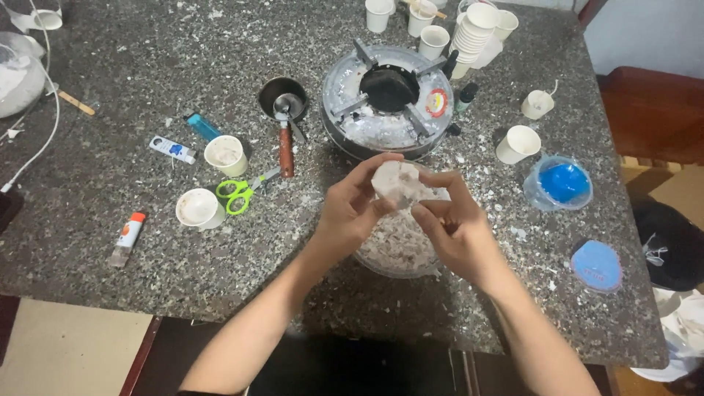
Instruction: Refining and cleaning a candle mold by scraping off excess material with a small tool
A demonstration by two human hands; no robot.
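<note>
Both my hands hold one pale, rough lump of wax-like material (394, 182) over a clear bowl (397, 249) filled with broken pale pieces. My left hand (353, 213) grips the lump from the left, thumb and fingers curled on it. My right hand (455, 229) pinches its right side from below. The bowl sits on a speckled dark stone table (132, 249), right behind the hands.
A round gas burner (389, 99) stands behind the bowl, a small metal pot with a red handle (283, 110) to its left. Green scissors (236, 195), several white paper cups (224, 154), a blue lighter (203, 126), glue tubes and a blue-filled clear cup (562, 183) lie around.
</note>
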